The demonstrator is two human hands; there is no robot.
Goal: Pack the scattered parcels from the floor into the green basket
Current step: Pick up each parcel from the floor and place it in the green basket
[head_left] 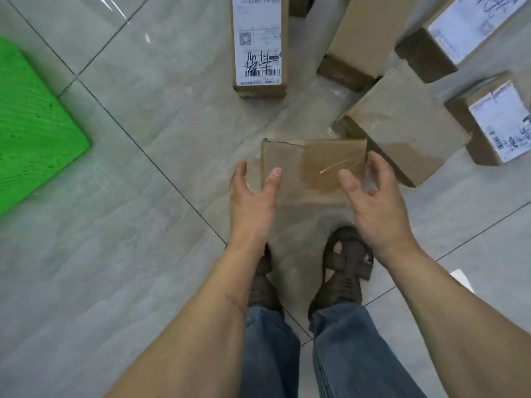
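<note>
A flat brown cardboard parcel (313, 165) with clear tape lies on the tiled floor just ahead of my feet. My left hand (253, 196) hovers at its left edge, fingers spread. Over the parcel's right edge is my right hand (373, 196), also spread and holding nothing. I cannot tell whether either hand touches the parcel. The green basket (34, 130) shows as a bright green corner at the far left. More brown parcels lie beyond: one with a white shipping label (260, 47), a plain one (402, 127) against the near parcel's right corner.
Several other boxes crowd the upper right, among them a plain box (365, 35) and two labelled ones (465, 33) (497, 122). My sandalled feet (342, 271) stand right behind the near parcel. Grey tiled floor (129, 225) stretches between the parcels and the basket.
</note>
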